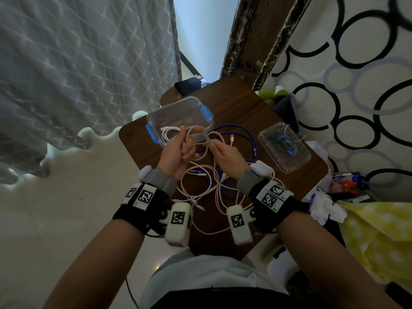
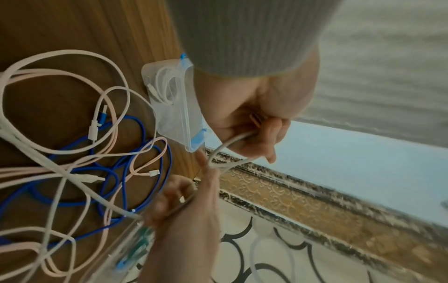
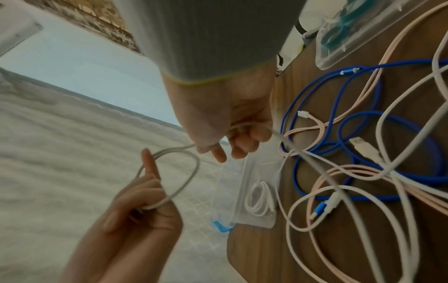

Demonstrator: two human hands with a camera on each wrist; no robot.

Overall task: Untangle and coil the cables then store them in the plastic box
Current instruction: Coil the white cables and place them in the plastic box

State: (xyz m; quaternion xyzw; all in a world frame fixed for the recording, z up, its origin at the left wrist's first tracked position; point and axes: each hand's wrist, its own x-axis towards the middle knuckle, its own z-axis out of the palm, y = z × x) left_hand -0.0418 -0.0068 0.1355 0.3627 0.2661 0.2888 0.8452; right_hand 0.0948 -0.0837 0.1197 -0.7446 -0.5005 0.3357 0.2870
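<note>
Though hidden overhead, coiled white cable (image 2: 164, 84).

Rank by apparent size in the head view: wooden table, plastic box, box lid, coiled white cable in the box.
1. wooden table
2. plastic box and box lid: look alike, so unranked
3. coiled white cable

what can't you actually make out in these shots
- Head view: where each white cable runs in the tangle; crossings with the pink cable and blue cable hide it.
- Head view: what lies under the clear lid; glare and small size blur it.
- Left wrist view: the right hand and its grip are motion-blurred.
- Right wrist view: the plastic box seen edge-on, its far end behind the right hand.
</note>
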